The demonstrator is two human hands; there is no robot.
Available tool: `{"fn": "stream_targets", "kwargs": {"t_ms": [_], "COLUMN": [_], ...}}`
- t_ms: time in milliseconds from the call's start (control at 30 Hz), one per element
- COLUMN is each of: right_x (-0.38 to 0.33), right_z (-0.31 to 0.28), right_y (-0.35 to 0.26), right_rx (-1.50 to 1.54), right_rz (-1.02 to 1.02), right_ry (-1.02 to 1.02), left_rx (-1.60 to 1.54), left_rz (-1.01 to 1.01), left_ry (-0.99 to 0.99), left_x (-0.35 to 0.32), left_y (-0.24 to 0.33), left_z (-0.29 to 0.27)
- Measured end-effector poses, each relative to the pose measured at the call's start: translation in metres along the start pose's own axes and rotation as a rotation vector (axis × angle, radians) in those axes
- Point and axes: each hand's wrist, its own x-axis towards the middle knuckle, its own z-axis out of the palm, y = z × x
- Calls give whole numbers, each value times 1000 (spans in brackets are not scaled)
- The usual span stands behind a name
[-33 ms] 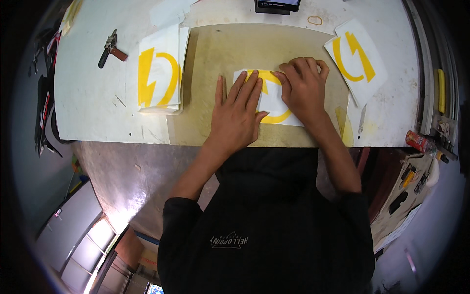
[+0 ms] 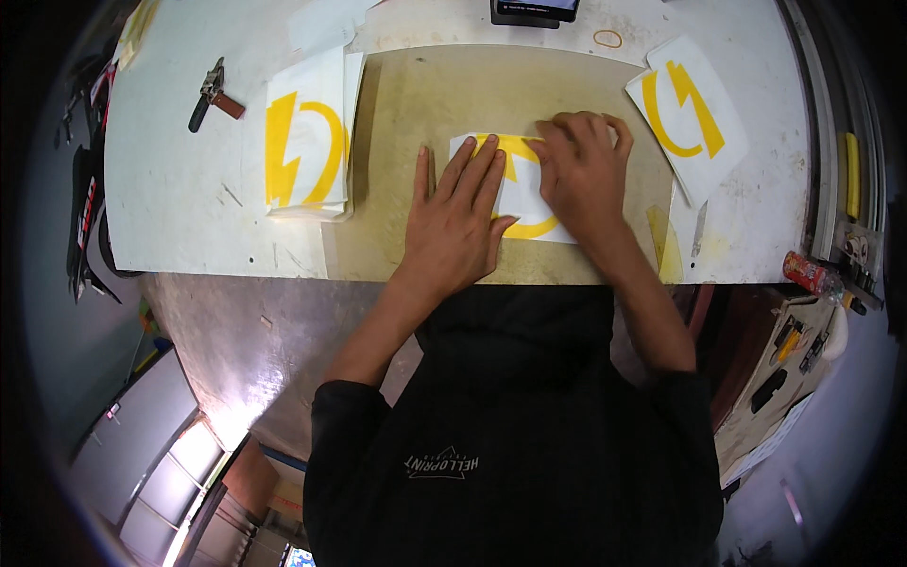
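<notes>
Left hand [image 2: 458, 222] flat, fingers spread, pressing left part of white sheet with yellow shape [image 2: 524, 203] onto tan mat [image 2: 406, 142] near front edge of desk [image 2: 179, 217]. Right hand [image 2: 586, 170] flat on sheet's right part, fingertips at its top edge; hands just beside each other, neither gripping. Judged: sheet laid and being pressed; peeling not yet visible. Stack of like sheets [image 2: 304, 142] toward left edge; single sheet [image 2: 688, 113] toward right edge. Hand tool [image 2: 213, 94] at far left corner.

Sheet [image 2: 522, 194] on mat [image 2: 406, 189], stack [image 2: 304, 142] seemingly left.
</notes>
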Motion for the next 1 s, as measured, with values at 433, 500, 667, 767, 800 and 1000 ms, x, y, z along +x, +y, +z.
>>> {"fn": "stream_targets", "kwargs": {"t_ms": [433,500,667,767,800,1000], "right_x": [-78,-105,-149,-136,-120,-21], "right_z": [-69,-90,-127,-96,-84,-17], "right_y": [29,44,54,29,16,-45], "right_rx": [-45,-65,6,389,459,608], "right_rz": [204,400,885,875,757,458], "right_ry": [-189,-20,-126,165,217,-29], "left_rx": [49,72,118,94,82,65], "left_rz": [32,47,57,58,62,87], "left_ry": [-109,-94,-96,-96,-90,-84], "left_x": [2,3,0,-1,0,3], "left_y": [-8,-13,-14,-16,-16,-16], "left_z": [-4,2,7,7,7,7]}}
